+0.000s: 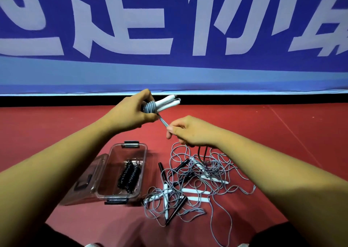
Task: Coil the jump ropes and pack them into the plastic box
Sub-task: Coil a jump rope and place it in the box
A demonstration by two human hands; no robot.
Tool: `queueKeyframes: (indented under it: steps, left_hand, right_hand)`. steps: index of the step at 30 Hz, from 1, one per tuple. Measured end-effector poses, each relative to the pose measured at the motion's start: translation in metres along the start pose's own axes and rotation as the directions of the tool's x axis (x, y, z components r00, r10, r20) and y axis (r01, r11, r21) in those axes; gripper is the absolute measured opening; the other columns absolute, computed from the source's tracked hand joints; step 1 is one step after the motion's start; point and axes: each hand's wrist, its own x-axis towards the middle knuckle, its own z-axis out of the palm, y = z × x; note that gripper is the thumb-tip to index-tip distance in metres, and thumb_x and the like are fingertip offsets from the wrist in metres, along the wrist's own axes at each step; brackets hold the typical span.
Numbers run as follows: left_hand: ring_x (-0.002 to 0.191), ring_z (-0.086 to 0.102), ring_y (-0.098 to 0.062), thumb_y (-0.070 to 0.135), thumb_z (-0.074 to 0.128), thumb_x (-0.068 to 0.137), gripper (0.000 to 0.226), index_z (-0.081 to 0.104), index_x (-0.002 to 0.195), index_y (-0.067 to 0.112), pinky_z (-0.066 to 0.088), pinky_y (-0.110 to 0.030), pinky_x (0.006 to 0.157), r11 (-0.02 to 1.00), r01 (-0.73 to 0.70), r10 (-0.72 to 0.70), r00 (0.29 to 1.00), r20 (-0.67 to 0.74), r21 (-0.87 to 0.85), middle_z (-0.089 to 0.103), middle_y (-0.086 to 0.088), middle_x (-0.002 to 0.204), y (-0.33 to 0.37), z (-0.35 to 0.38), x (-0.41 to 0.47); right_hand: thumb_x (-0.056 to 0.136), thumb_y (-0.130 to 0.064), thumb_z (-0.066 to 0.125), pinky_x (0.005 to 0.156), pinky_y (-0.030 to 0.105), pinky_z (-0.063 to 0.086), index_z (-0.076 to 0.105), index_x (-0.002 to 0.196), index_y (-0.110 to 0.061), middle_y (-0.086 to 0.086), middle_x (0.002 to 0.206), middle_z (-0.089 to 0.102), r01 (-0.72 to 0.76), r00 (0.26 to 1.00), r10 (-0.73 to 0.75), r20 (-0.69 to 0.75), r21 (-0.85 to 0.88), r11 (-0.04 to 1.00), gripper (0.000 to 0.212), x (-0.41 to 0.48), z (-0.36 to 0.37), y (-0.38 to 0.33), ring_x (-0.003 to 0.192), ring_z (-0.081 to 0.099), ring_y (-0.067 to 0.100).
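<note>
My left hand (131,113) grips a white-handled jump rope (165,102) held up in the air, its grey cord wound in tight turns around the two handles. My right hand (188,132) pinches the loose grey cord end just below the bundle. On the red floor below lies a tangled pile of grey and black jump ropes (192,186) with white and black handles. To its left stands the clear plastic box (143,164), its lid hinged open to the left, with one coiled black rope (129,175) inside.
A blue banner with large white characters (169,30) stands across the far edge of the red floor (282,130). My knees show at the bottom corners. The box's lid (84,181) lies flat beside my left forearm.
</note>
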Motion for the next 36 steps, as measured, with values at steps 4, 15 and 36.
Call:
queueKeyframes:
  steps: [4, 15, 36]
  left_hand:
    - [0.064, 0.064, -0.026, 0.026, 0.077, 0.077, 0.034, 0.045, 0.089, 0.027, 0.054, -0.044, 0.064, 0.96, 0.004, -0.003, 1.0, -0.006, 0.279, 0.068, -0.002, 0.08, -0.009, 0.0, 0.002]
    - [0.051, 0.046, -0.003, 0.051, 0.078, 0.075, 0.029, 0.064, 0.083, 0.027, 0.031, -0.02, 0.05, 0.828, -0.249, 0.067, 0.934, 0.351, 0.503, 0.05, 0.008, 0.054, 0.021, 0.006, -0.006]
    - [0.051, 0.049, -0.013, 0.02, 0.059, 0.097, 0.037, 0.058, 0.131, 0.034, 0.04, -0.025, 0.047, 0.898, -0.062, 0.119, 0.987, 0.105, -0.436, 0.061, -0.007, 0.073, 0.029, -0.001, -0.019]
  right_hand:
    - [0.094, -0.03, 0.059, 0.055, 0.032, 0.03, 0.053, 0.068, -0.013, 0.0, 0.059, 0.046, 0.139, 0.981, -0.18, -0.07, -0.389, 0.911, 0.032, 0.004, 0.003, -0.017, 0.055, 0.039, 0.014]
    - [0.083, -0.042, 0.067, 0.071, 0.036, 0.052, 0.071, 0.084, -0.026, -0.006, 0.082, 0.07, 0.105, 0.92, -0.263, -0.291, -0.464, 0.88, 0.016, -0.001, -0.02, -0.027, 0.08, 0.062, 0.018]
    - [0.103, -0.022, 0.046, 0.049, 0.026, 0.033, 0.068, 0.096, -0.011, 0.004, 0.059, 0.045, 0.024, 0.999, -0.002, -0.046, 0.483, 0.875, 0.026, 0.005, -0.01, 0.013, 0.049, 0.038, 0.015]
